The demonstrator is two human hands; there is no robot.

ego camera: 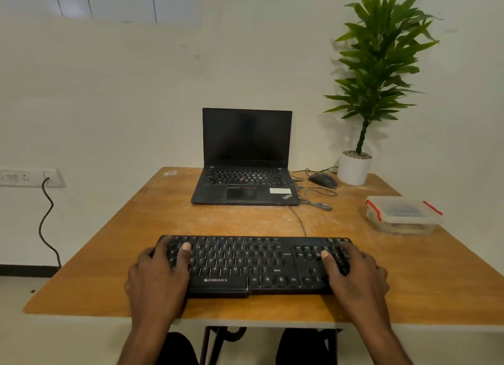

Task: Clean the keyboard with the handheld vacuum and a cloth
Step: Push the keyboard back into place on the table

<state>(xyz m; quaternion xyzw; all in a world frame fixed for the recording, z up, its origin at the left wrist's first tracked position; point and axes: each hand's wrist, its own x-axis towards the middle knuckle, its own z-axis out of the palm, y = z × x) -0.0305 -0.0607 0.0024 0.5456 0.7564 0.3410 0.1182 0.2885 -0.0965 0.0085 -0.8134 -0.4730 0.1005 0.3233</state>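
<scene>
A black Zebronics keyboard [245, 263] lies flat near the front edge of a dusty wooden table [114, 255]. My left hand [158, 274] grips its left end, thumb on the keys and fingers wrapped round the side. At the keyboard's right end my right hand [354, 277] holds on the same way, thumb lying across the number pad. Its grey cable runs back toward the laptop. No vacuum or cloth is in view.
An open black laptop [245, 171] stands at the back middle, with a black mouse [323, 179] and loose cables to its right. A potted plant [354, 168] is at the back right corner. A clear lidded box with red clips [403, 214] sits on the right.
</scene>
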